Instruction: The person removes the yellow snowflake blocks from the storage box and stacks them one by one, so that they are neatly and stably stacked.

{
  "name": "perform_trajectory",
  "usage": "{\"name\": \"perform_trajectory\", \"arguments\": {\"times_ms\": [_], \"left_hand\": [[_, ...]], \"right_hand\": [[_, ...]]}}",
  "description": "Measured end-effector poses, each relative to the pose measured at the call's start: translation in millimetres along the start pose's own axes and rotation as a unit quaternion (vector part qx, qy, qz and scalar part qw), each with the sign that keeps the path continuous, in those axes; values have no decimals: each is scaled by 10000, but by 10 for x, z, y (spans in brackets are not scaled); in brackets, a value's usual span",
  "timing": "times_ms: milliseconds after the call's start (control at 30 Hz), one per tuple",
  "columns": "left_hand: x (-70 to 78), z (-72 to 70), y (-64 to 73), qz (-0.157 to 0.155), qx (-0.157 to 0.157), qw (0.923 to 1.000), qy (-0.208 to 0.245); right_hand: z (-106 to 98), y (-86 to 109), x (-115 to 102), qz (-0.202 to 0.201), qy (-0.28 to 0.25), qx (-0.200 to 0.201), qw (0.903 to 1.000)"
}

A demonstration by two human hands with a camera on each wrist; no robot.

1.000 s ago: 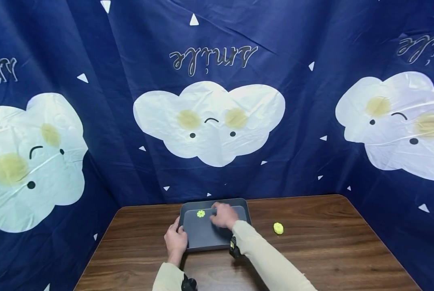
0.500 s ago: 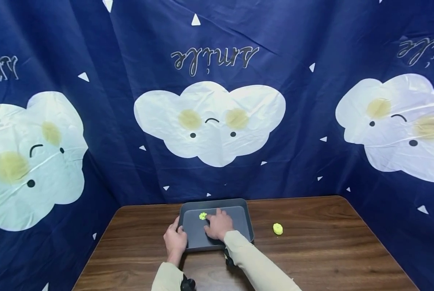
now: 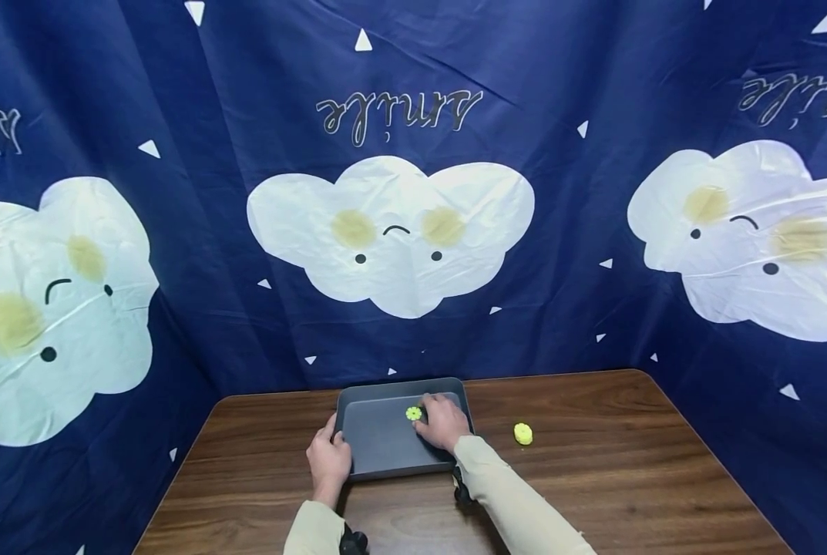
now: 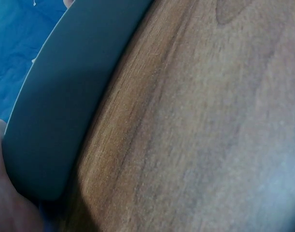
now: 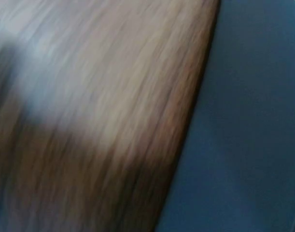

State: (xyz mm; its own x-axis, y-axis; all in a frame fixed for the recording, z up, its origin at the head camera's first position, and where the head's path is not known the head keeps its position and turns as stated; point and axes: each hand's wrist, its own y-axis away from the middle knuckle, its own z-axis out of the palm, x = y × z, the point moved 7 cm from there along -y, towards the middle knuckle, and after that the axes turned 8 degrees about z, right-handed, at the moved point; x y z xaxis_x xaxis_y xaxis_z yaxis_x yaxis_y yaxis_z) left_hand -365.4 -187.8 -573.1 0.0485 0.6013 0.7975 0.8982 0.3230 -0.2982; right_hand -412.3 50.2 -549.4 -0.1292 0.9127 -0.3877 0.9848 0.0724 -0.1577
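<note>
A dark grey rectangular tray (image 3: 374, 439) lies on the wooden table. My left hand (image 3: 328, 461) grips its left side, the thumb at the rim; part of this hand (image 4: 12, 203) shows beside the tray's outer wall (image 4: 55, 101) in the left wrist view. Inside the tray, right of centre, is a small yellow-green flower-shaped piece (image 3: 413, 414). My right hand (image 3: 445, 424) reaches over the tray's right part, thumb and index fingertips at this piece, seemingly pinching it. The right wrist view shows only the tray wall (image 5: 244, 116) and blurred wood, with no fingers.
A yellow lump with a scalloped edge (image 3: 522, 434) sits on the table (image 3: 614, 462) to the right of the tray. Behind the table hangs a dark blue curtain (image 3: 413, 347) with cloud prints, close to the tray's far edge.
My right hand came down to the flower-shaped piece, then moved right; the piece shifted right inside the tray with it. The left hand keeps its place on the tray.
</note>
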Motion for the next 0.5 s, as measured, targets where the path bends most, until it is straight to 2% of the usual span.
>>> {"name": "perform_trajectory", "arguments": {"times_ms": [167,333,500], "left_hand": [[5,12,0,-9,-77,10000,-31],[31,6,-10,11,-76,10000,8],[5,1,4,-30,-105,9999,9]], "right_hand": [[101,-3,45,516,-605,-325,9963],[121,-1,31,892,-665,-34,9938],[145,22,16,1009,-671,144,9925]]}}
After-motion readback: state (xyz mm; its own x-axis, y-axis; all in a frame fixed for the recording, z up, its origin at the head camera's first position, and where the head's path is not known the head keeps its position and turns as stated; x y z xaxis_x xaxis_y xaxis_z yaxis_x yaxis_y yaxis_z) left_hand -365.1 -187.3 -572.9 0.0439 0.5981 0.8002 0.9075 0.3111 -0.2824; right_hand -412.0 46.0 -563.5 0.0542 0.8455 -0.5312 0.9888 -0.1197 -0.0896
